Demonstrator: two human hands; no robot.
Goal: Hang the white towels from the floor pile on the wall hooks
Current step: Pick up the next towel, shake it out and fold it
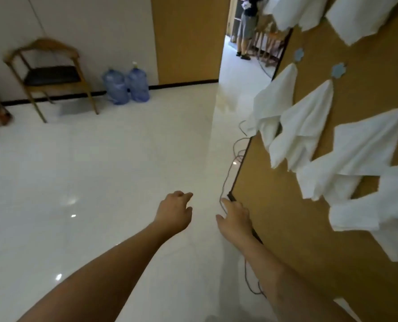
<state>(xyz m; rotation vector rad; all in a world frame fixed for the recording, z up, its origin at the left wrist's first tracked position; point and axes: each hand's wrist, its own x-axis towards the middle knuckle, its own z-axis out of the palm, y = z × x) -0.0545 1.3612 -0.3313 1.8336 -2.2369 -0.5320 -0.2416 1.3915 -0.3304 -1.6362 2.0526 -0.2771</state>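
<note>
Both hands (173, 213) (236, 218) empty over bare floor (100, 182); towels (307, 126) hung.

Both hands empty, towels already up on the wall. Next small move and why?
Probably turn and look down to find the floor pile, then reach for one towel. Left hand and right hand hold nothing, fingers relaxed, above bare floor. White towels already hang from hooks on the brown wall, and no pile shows in this view, so it has to be located first.
</note>
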